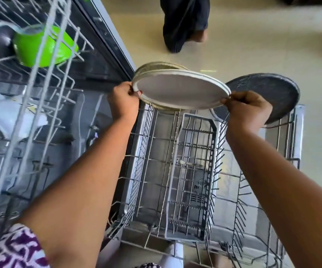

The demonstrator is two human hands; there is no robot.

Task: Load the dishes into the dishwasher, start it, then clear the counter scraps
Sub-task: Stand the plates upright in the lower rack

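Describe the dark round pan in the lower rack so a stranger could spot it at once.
Start at the pulled-out lower rack of the dishwasher, with its grey cutlery basket in the middle. Go to the rack's far right corner, just behind the right hand. The dark round pan stands tilted there, nearly black and speckled, unlike the pale plates that both hands grip beside it.

A: Which items are only partly visible?
B: The second plate (157,66) lies mostly behind the white plate (179,90); the dark pan (262,93) is partly covered by the right hand (247,107).

A: And at the edges?
B: The upper rack (40,78) is blurred and cropped left; a standing person's dark garment (185,20) is cut off at the top.
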